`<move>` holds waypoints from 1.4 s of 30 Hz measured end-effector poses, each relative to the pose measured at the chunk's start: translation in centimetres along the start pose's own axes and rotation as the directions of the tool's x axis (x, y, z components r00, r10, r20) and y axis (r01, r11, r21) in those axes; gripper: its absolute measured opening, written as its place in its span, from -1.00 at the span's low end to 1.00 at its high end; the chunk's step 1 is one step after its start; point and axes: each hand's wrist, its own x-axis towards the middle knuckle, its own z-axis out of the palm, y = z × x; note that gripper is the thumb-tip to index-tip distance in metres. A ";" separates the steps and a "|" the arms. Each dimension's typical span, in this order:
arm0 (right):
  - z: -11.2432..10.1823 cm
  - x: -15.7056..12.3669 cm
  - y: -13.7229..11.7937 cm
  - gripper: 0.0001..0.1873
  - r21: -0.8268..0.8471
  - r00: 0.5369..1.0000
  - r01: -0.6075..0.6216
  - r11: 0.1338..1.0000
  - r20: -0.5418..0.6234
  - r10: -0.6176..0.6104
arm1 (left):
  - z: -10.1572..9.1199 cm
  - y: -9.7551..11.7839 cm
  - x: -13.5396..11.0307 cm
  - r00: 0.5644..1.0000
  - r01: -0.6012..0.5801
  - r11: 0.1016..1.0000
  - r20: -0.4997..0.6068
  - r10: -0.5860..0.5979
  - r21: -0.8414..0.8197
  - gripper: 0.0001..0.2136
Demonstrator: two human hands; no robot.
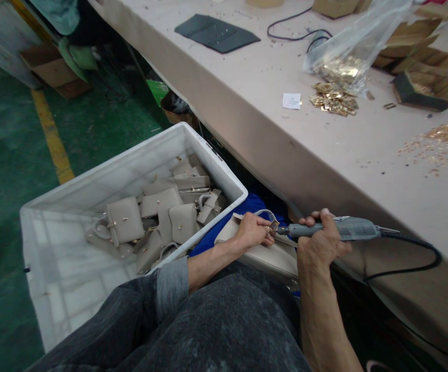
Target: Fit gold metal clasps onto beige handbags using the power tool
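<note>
My right hand is wrapped round a grey electric screwdriver, held level with its cord trailing off to the right. The tip of the tool meets a small gold metal fitting on a beige handbag in my lap. My left hand pinches the bag at that fitting, fingers closed beside the tip. A curved handle of the bag rises just behind the fingers. The lower part of the bag is partly hidden by my right forearm.
At left a white plastic bin holds several beige handbags. The table on the right carries gold metal pieces, small gold parts, a plastic bag, an open box and a dark sheet.
</note>
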 end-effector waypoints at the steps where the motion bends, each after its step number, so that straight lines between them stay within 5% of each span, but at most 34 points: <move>1: 0.0 0.0 0.0 -0.77 0.000 1.000 -0.005 1.000 0.005 0.004 | 0.0 0.0 0.0 1.000 0.005 1.000 -0.001 -0.005 0.003 -0.79; 17: 0.7 -1.4 -0.4 -0.76 -0.009 0.992 0.112 0.994 0.054 -0.112 | 0.1 -0.4 0.5 1.000 0.016 1.000 -0.017 -0.016 -0.021 -0.78; 30: 1.2 -4.0 -1.2 -0.73 -0.150 0.934 0.296 0.943 0.251 -0.254 | 0.2 -0.6 0.7 1.000 0.012 1.000 -0.020 -0.012 -0.020 -0.80; 42: 1.3 -4.5 -1.1 -0.70 -0.210 0.864 0.373 0.904 0.433 -0.256 | 0.1 -1.1 1.3 0.999 0.034 0.999 -0.030 -0.035 -0.014 -0.86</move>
